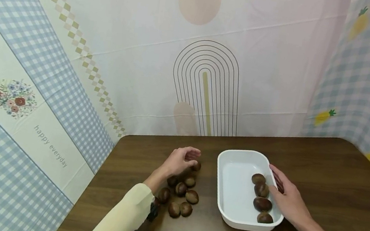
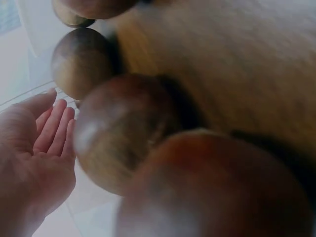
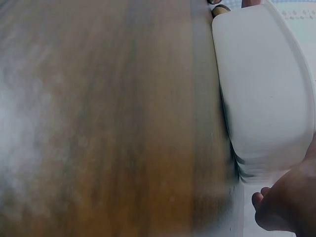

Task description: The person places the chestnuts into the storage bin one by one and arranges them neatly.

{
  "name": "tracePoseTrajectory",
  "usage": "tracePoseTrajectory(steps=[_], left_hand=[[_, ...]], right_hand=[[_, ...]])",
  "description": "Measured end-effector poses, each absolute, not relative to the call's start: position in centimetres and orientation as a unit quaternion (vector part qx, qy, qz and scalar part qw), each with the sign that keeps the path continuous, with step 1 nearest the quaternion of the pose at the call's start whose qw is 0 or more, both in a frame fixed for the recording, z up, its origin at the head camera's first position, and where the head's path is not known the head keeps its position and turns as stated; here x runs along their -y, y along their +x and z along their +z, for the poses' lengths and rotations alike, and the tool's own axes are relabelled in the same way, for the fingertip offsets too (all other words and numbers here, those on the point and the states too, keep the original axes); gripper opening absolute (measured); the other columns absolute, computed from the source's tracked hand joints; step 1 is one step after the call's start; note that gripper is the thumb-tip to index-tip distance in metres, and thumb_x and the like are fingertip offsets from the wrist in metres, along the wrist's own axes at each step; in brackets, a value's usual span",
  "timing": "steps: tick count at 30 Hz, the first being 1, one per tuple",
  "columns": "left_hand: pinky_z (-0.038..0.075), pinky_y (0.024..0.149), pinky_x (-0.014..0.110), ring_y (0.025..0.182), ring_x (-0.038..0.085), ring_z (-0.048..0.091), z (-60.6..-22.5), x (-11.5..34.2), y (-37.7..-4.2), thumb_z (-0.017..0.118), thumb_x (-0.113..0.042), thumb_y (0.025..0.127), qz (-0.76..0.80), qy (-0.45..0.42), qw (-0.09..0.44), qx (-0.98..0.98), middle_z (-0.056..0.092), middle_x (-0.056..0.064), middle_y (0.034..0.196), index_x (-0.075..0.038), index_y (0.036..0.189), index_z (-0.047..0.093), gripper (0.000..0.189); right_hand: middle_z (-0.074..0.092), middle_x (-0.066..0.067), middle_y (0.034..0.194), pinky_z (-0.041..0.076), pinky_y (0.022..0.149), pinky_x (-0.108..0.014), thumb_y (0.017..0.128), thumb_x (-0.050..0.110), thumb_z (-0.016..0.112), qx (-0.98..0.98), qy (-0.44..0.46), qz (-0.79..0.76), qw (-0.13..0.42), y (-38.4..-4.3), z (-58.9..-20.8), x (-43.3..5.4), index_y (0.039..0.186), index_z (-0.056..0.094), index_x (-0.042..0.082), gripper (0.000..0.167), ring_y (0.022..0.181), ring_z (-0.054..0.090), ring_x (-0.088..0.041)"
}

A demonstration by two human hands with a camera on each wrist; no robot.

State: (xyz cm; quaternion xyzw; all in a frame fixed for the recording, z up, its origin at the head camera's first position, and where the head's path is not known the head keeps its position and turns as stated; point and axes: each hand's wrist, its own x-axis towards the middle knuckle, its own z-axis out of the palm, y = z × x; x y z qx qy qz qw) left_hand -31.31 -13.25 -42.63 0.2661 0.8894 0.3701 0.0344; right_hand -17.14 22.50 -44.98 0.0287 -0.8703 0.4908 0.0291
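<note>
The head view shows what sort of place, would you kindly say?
Perhaps a makeshift indoor workspace: printed cloth hangs behind a wooden table bearing loose chestnuts and a white tray.

Right grip (image 1: 286,199) on white dish (image 1: 236,191); chestnuts (image 1: 262,204) inside.

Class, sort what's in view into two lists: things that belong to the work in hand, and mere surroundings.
In the work:
white dish
chestnuts inside it
loose chestnuts
left hand
right hand

Surroundings:
wooden table
printed backdrop
checked cloth at right
</note>
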Motion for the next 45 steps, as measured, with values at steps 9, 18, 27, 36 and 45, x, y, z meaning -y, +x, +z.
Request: tracePoseTrajectory(steps=[9, 18, 27, 36, 45], left_hand=[[0.055, 0.107, 0.038, 0.123, 0.023, 0.069, -43.6, 13.5, -31.4, 0.07, -0.008, 0.1, 0.352, 0.268, 0.048, -0.895, 0.073, 0.006, 0.132, -0.006, 0.136, 0.066, 0.037], [0.056, 0.106, 0.037, 0.122, 0.023, 0.069, -44.2, 13.7, -31.4, 0.072, -0.006, 0.098, 0.349, 0.26, 0.047, -0.899, 0.073, 0.006, 0.132, -0.006, 0.136, 0.066, 0.038], [0.057, 0.104, 0.036, 0.122, 0.024, 0.07, -44.3, 13.5, -31.5, 0.074, -0.008, 0.097, 0.336, 0.259, 0.043, -0.905, 0.072, 0.006, 0.134, -0.007, 0.136, 0.066, 0.04], [0.057, 0.104, 0.036, 0.124, 0.024, 0.069, -44.4, 13.4, -31.4, 0.075, -0.009, 0.097, 0.329, 0.251, 0.05, -0.909, 0.071, 0.006, 0.136, -0.009, 0.137, 0.066, 0.041], [0.057, 0.104, 0.037, 0.123, 0.024, 0.069, -44.1, 13.4, -31.4, 0.076, -0.009, 0.096, 0.343, 0.249, 0.041, -0.905, 0.072, 0.007, 0.134, -0.009, 0.134, 0.067, 0.039]], right_hand=[[0.033, -0.026, 0.167, 0.041, 0.108, -0.014, 0.111, 0.02, 0.047, 0.877, 0.032, 0.478, 0.039, -17.1, -45.1, -22.6, 0.168, 0.023, 0.016, 0.062, 0.15, 0.038, -0.047], [0.031, -0.025, 0.168, 0.042, 0.118, -0.037, 0.111, 0.021, 0.046, 0.877, 0.03, 0.478, 0.037, -17.1, -45.1, -22.5, 0.168, 0.022, 0.016, 0.062, 0.151, 0.037, -0.047], [0.031, -0.027, 0.167, 0.043, 0.116, -0.059, 0.111, 0.018, 0.046, 0.876, 0.029, 0.48, 0.033, -17.1, -45.1, -22.5, 0.169, 0.02, 0.015, 0.063, 0.15, 0.038, -0.049], [0.029, -0.028, 0.168, 0.037, 0.113, -0.07, 0.111, 0.018, 0.045, 0.873, 0.028, 0.487, 0.031, -17.1, -45.1, -22.5, 0.169, 0.019, 0.016, 0.063, 0.15, 0.037, -0.05], [0.027, -0.029, 0.168, 0.035, 0.113, -0.073, 0.111, 0.017, 0.045, 0.87, 0.028, 0.491, 0.028, -17.0, -45.1, -22.5, 0.169, 0.018, 0.015, 0.064, 0.15, 0.034, -0.053]])
